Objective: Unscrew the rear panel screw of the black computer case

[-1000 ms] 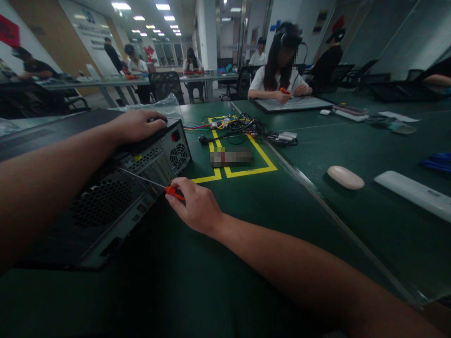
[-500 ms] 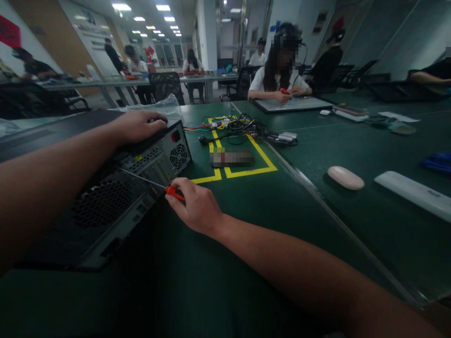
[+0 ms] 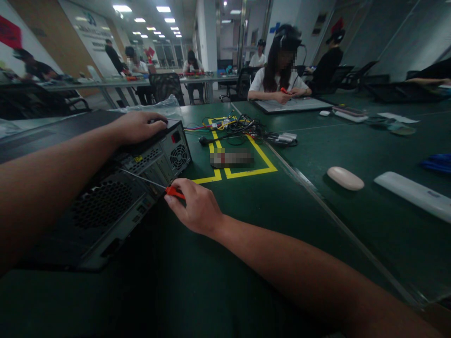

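Observation:
A black desktop computer case (image 3: 116, 202) lies on its side on the green table, its rear panel with fan grilles facing me. My left hand (image 3: 139, 126) rests palm down on the case's upper far corner, fingers curled over the edge. My right hand (image 3: 195, 206) is closed round the red handle of a screwdriver (image 3: 173, 191). The thin metal shaft runs left and up, and its tip meets the rear panel.
A bundle of cables (image 3: 236, 126) lies by yellow tape lines (image 3: 243, 171) beyond the case. A white mouse (image 3: 345, 178) and white keyboard (image 3: 414, 195) sit to the right. A person (image 3: 280, 70) works at a flat panel across the table; others sit further back.

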`<state>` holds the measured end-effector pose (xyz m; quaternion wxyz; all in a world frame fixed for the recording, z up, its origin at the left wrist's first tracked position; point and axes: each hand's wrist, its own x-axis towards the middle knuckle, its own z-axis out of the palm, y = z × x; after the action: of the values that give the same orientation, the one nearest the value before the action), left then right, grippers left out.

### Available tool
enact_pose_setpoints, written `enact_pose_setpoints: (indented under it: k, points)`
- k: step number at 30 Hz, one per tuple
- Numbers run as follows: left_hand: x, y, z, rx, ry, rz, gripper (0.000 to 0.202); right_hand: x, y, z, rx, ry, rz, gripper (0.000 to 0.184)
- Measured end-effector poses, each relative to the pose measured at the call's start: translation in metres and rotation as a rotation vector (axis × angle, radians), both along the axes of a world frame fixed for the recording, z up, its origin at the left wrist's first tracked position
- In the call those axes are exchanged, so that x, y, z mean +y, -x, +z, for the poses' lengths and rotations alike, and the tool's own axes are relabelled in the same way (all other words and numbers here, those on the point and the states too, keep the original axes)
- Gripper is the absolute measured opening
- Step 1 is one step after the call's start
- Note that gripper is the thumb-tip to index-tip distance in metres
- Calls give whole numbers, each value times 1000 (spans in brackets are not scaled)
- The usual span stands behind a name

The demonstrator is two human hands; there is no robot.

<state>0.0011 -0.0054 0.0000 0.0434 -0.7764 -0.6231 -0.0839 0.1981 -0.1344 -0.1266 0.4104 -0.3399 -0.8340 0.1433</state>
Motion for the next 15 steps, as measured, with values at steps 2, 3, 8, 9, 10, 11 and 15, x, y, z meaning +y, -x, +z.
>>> enact_pose_setpoints:
  k: [2, 3, 8, 9, 10, 11, 15]
  points:
    - [0, 0, 0, 0, 2, 2, 62, 0, 0, 0, 0, -1, 1, 31]
    - [0, -1, 0, -2, 4, 1, 61, 0, 0, -1, 1, -2, 1, 32]
    - [0, 0, 0, -7, 6, -7, 61, 1, 2, -2, 9, 2, 1, 34]
    - [0, 0, 0, -6, 6, -12, 61, 1, 2, -2, 10, 2, 1, 34]
    - [0, 0, 0, -7, 6, -17, 61, 1, 2, -2, 10, 3, 0, 34]
    - [0, 0, 0, -8, 6, -20, 61, 1, 2, -2, 9, 4, 0, 34]
    - [0, 0, 0, -9, 2, -14, 60, 1, 2, -2, 5, 10, 0, 34]
